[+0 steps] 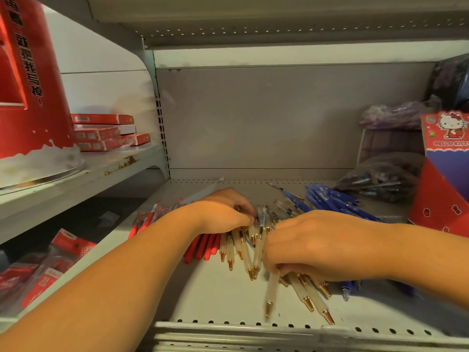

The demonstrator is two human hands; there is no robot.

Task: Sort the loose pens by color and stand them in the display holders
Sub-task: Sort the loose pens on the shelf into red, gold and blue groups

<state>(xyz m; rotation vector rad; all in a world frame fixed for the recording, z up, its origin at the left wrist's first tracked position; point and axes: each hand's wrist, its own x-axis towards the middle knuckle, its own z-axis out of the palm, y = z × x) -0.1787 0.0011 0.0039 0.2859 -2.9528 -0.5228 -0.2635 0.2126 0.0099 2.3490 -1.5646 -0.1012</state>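
Supervisor: where is the stock lying?

Operator: All loose on the white shelf (215, 295), in three fans. I see red pens (200, 247) to the left, frosted pens (257, 250) with gold tips in the middle, and blue pens (327, 199) further back on the right. A few more blue ones poke out beneath the right forearm.

Supervisor: And the hands?

Operator: The left hand (225, 212) lies on the pile where red meets frosted, fingers curled down onto the barrels. I cannot tell whether it actually pinches one. The right hand (317, 245) is curled over the frosted pens nearest the shelf's front edge. Its fingertips are clamped round at least one of them, which shows blurred, gold tip pointing toward that edge.

Supervisor: Anything standing nearby?

Operator: A red Hello Kitty box (441, 179) stands at the far right, well apart from both hands, with a clear bag (375, 179) of pens just beside it, behind the blue ones
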